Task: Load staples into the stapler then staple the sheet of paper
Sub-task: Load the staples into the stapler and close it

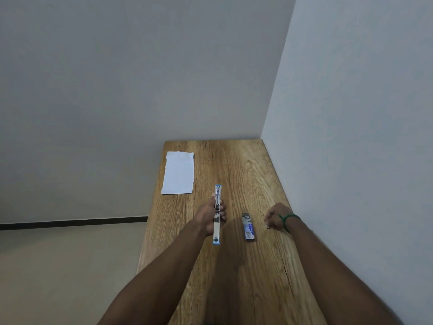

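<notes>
On the wooden table [246, 273] in front of me, I am holding the stapler [217, 214] with my left hand [212, 213], fingers curled around its middle so the hinge sits in my grip. It is swung fully open: one arm is pointing away from me toward the far wall, the other is running back toward my body, so its long axis is lying nearly straight along the table's length. The upper half looks like the open staple channel, though it is too small for me to be sure.

Just to the right of it, the staple box [248, 227] is lying flat on the wood, its long axis roughly parallel to the stapler and apart from it. My right hand [277, 218], with a green band [287, 219] at the wrist, is resting beyond the box, fingers bent loosely downward near something small and pale on the table; I cannot tell whether they are pinching it or merely hovering over it.

So the box is lying between my two hands, and my right hand is the free one and is the nearer one for drawing out a strip, I am judging. That strip will have to be turned to line up with the channel before it drops in.

Far off to the left, the sheet of paper [179, 172] is waiting near the table's far left edge, untouched.
</notes>
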